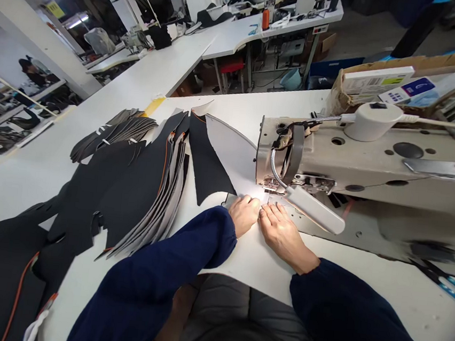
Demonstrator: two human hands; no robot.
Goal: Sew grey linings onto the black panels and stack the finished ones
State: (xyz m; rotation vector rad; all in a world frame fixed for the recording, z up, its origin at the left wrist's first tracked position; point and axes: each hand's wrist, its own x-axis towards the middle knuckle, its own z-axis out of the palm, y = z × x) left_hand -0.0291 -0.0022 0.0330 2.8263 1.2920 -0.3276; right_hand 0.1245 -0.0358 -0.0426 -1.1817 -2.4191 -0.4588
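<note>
Blue sleeves (161, 276) lead to left hand (244, 215) and right hand (280, 232), their grip impossible to tell, near black cloth (208, 163), probably light, bendy, best held by its edges.

The table (250, 264) is finished in white. The panels (105, 185) at left are faced in black, backed in grey and trimmed with thin orange lines. Black and pale grey are shown by the piece (209, 171) left of centre. At right, the machine (376, 169) is coloured beige, its lamp (316, 208) white. Navy is worn in the sleeves (161, 271). Blue is seen on the scissors (454, 296), lower right; yellow on the tape (153, 106), upper left; red on the stool (232, 66), top centre.
</note>
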